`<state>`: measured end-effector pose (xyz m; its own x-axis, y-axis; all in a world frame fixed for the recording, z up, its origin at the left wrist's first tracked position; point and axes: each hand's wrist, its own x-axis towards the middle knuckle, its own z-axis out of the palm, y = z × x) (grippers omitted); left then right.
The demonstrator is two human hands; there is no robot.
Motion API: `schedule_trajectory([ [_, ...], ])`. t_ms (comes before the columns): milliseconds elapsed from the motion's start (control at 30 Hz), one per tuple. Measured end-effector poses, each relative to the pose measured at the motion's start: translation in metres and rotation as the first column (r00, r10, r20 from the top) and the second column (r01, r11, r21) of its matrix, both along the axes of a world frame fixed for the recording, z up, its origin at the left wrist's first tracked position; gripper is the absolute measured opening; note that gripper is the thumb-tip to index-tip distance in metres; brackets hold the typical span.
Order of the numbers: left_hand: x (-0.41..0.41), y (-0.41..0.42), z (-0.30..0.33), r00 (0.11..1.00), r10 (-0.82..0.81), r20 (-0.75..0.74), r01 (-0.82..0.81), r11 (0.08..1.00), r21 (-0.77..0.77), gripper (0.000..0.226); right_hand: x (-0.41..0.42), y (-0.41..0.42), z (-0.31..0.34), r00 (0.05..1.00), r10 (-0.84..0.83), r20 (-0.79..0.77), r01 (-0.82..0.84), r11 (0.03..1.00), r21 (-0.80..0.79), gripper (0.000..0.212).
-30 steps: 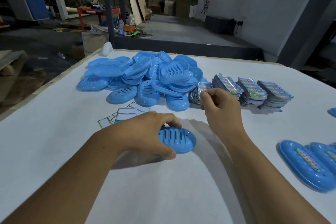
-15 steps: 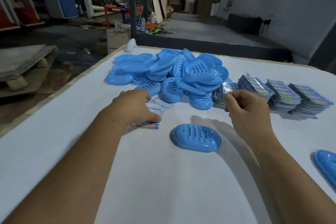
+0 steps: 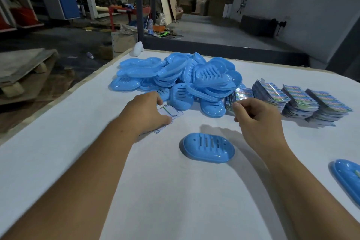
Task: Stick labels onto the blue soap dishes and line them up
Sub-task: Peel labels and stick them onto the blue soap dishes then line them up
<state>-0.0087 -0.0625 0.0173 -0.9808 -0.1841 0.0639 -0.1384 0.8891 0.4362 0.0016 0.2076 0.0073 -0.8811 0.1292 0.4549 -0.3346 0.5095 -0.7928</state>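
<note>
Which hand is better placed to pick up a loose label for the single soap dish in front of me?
Left. The left hand already rests on the loose labels beside the soap dish; the right hand hovers nearer the label stacks.

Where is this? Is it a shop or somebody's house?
Probably neither: it looks like a small factory or packing workshop. A big heap of blue soap dishes lies on a white worktable beside stacks of shiny labels, and behind them is bare concrete floor with leaning boards.
</note>
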Motion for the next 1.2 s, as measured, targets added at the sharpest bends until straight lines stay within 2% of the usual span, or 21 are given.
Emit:
schedule_trajectory([
  [133,-0.002,-0.002,-0.002,0.999,-0.008,0.045,0.006,0.998,0.059,0.069,0.000,0.000,0.001,1.000,0.001,0.012,-0.001,1.000,-0.007,0.018],
  [300,-0.004,-0.002,0.000,0.994,0.039,0.102,-0.061,0.973,0.221,0.069,0.001,-0.001,0.001,1.000,0.005,0.021,-0.005,1.000,-0.005,0.018],
  [500,-0.003,-0.004,0.002,0.996,0.069,0.052,-0.079,0.973,0.217,0.068,0.001,-0.002,0.000,1.000,0.002,0.013,-0.002,1.000,0.016,0.019],
  [600,-0.002,-0.002,0.001,0.997,0.048,0.062,-0.060,0.979,0.197,0.051,0.001,-0.004,0.000,1.000,0.005,0.016,-0.005,1.000,0.022,0.020],
  [667,-0.002,0.002,0.002,0.998,0.061,0.005,-0.061,0.984,0.165,0.034,0.002,-0.007,0.001,1.000,0.012,0.021,-0.012,1.000,0.023,0.020],
  [700,-0.001,0.005,0.004,0.997,0.067,-0.047,-0.056,0.977,0.204,0.027,0.004,-0.009,0.001,0.999,0.021,0.025,-0.022,1.000,0.019,0.020],
  [800,0.001,0.014,0.011,0.984,0.076,-0.161,0.009,0.879,0.476,0.016,0.008,-0.016,0.002,0.997,0.070,0.040,-0.070,0.998,-0.002,0.017],
  [933,0.008,0.040,0.016,0.985,0.038,-0.171,0.117,0.586,0.802,0.021,0.013,-0.026,0.002,0.964,0.249,0.092,-0.231,0.958,-0.169,0.015],
  [1100,0.012,0.068,0.005,0.985,-0.105,-0.137,0.169,0.423,0.890,0.030,0.010,-0.029,0.001,0.937,0.336,0.099,-0.308,0.925,-0.224,0.013],
  [1200,0.013,0.072,0.001,0.974,-0.169,-0.152,0.215,0.471,0.855,0.028,0.006,-0.026,0.002,0.945,0.300,0.130,-0.265,0.936,-0.232,0.016],
])
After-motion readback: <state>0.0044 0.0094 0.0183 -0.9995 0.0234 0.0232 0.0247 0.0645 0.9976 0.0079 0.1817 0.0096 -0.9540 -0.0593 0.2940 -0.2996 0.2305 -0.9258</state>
